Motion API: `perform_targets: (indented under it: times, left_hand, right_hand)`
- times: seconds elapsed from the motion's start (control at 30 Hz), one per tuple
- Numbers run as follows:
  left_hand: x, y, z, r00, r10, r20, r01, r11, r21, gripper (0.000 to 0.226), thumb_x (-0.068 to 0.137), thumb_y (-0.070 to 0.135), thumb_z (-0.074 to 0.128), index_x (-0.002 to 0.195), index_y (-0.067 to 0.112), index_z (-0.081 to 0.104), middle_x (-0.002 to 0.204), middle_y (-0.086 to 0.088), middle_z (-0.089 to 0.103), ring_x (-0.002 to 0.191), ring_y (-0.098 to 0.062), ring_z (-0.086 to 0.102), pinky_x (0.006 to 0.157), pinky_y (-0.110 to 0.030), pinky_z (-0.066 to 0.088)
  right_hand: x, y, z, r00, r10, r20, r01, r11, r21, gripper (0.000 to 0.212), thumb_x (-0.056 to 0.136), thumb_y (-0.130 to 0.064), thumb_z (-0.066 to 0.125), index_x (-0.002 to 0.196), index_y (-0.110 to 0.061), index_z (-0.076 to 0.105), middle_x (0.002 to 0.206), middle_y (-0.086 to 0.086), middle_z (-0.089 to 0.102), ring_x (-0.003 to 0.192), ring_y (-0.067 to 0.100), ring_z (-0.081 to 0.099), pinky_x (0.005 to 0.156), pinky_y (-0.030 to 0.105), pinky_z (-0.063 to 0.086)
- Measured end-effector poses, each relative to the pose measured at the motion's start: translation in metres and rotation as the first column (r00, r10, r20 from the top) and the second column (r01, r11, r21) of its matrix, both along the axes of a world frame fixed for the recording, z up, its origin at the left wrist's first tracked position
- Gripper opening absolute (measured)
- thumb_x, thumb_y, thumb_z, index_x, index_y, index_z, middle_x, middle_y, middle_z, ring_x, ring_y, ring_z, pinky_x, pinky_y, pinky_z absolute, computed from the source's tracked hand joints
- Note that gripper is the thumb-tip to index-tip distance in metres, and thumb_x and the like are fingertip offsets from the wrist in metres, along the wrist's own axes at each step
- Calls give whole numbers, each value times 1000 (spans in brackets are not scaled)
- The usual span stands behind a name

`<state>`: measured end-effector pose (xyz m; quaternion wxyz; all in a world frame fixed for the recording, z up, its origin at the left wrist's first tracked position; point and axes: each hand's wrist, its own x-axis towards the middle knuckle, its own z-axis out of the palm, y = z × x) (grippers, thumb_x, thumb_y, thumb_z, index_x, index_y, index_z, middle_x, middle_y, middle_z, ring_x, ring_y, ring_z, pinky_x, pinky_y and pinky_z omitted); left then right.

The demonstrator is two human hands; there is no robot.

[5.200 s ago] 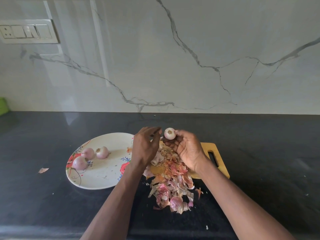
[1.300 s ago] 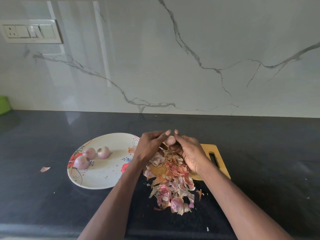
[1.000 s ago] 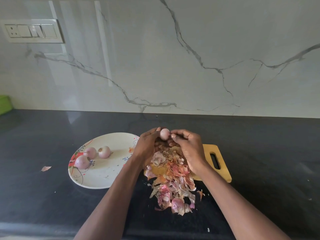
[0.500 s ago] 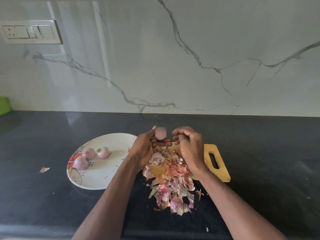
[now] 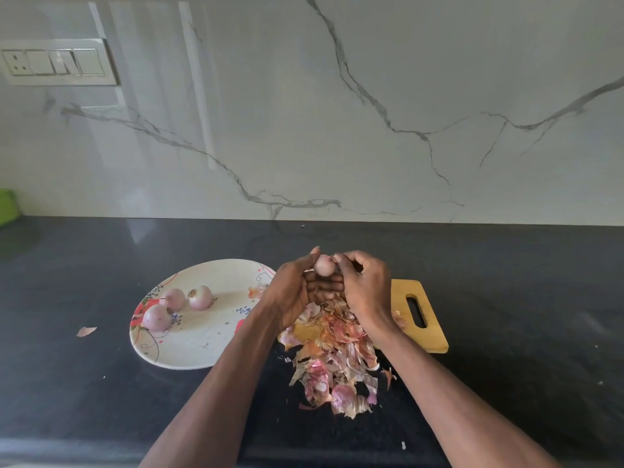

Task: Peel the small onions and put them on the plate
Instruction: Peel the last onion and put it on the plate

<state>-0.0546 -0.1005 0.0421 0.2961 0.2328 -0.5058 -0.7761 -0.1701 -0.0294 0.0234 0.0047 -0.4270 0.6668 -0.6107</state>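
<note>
Both hands, left hand (image 5: 293, 292) and right hand (image 5: 366, 288), pinch one onion (image 5: 324, 265) above the heap of skins (image 5: 332, 352), likely so scraps drop there. Three peeled onions (image 5: 174, 298) sit on the plate (image 5: 202, 346) at left, within easy reach

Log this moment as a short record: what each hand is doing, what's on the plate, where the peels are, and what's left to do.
left hand: holds the onion in hand
right hand: fingertips pinch at that onion's top
plate: three peeled onions
peel pile: across cutting board and counter
stray peel: counter, left of plate
remaining: move held onion to plate
</note>
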Motion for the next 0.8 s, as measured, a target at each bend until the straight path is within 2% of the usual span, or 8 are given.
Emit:
perform_targets:
  times: [0.1, 0.17, 0.23, 0.3, 0.37, 0.5, 0.67, 0.8]
  left_hand:
    - [-1, -2, 1, 999, 19, -34, -18, 999, 35, 39, 108, 29, 42, 110, -5, 59, 85, -25, 70, 62, -25, 69, 47, -26, 54]
    - [1, -4, 1, 998, 46, -40, -44, 998, 39, 39, 110, 31, 38, 110, -3, 58, 80, -22, 69, 57, -23, 64, 43, -25, 49]
    - [2, -6, 0, 996, 75, -41, -73, 997, 39, 42, 110, 34, 35, 110, -2, 58, 75, -18, 66, 52, -21, 59, 40, -25, 44]
    - [3, -7, 0, 995, 95, -24, -94, 995, 37, 45, 110, 38, 35, 109, -1, 58, 71, -14, 63, 49, -19, 54, 36, -24, 38]
    - [1, -6, 0, 994, 106, 16, -106, 994, 30, 47, 109, 42, 36, 102, 1, 59, 68, -9, 58, 46, -15, 48, 34, -21, 31]
    - [0, -5, -1, 989, 146, 36, -147, 989, 33, 44, 107, 43, 41, 87, 6, 55, 62, -2, 50, 43, -10, 35, 32, -20, 23]
    - [-2, -3, 2, 989, 98, -107, -85, 988, 126, 38, 108, 39, 40, 95, 6, 54, 64, -2, 43, 44, -8, 29, 35, -19, 19]
    - [1, -12, 0, 983, 55, -175, -16, 976, 216, 37, 109, 40, 35, 105, 6, 50, 62, 1, 41, 41, -8, 30, 31, -19, 21]
  right_hand:
    - [-2, 1, 1, 998, -60, 5, 60, 998, 27, 22, 95, 5, 57, 101, -9, 73, 98, -3, 70, 88, 5, 65, 71, 5, 47]
    - [-5, 4, 1, 995, -93, -48, 91, 995, -30, 24, 92, 2, 55, 86, -10, 75, 86, -3, 72, 76, 4, 62, 68, 20, 53]
    - [-5, 6, 2, 990, -107, -90, 100, 992, -84, 29, 92, -20, 54, 72, -10, 72, 66, -2, 67, 57, 7, 53, 56, 40, 52]
    - [-3, 5, 0, 956, -129, -265, 98, 987, -129, 27, 90, -21, 53, 91, -9, 76, 77, 1, 70, 69, 11, 55, 66, 44, 54]
    - [-2, 2, -4, 861, -125, -492, 91, 992, -91, 48, 82, 2, 53, 126, -10, 68, 105, 6, 69, 95, 16, 53, 84, 42, 53]
    - [-3, -2, -8, 718, 2, -697, 99, 990, 104, 79, 71, 14, 56, 142, -19, 56, 126, 13, 58, 112, 26, 43, 87, 49, 51]
    - [4, 0, -8, 701, 38, -712, 228, 935, 274, 36, 76, 6, 66, 109, -6, 74, 130, 11, 59, 116, 29, 45, 93, 45, 44]
    - [-4, 3, -8, 837, -4, -548, 111, 980, 163, 23, 90, 3, 67, 112, 0, 73, 100, 12, 74, 86, 23, 66, 71, 29, 58]
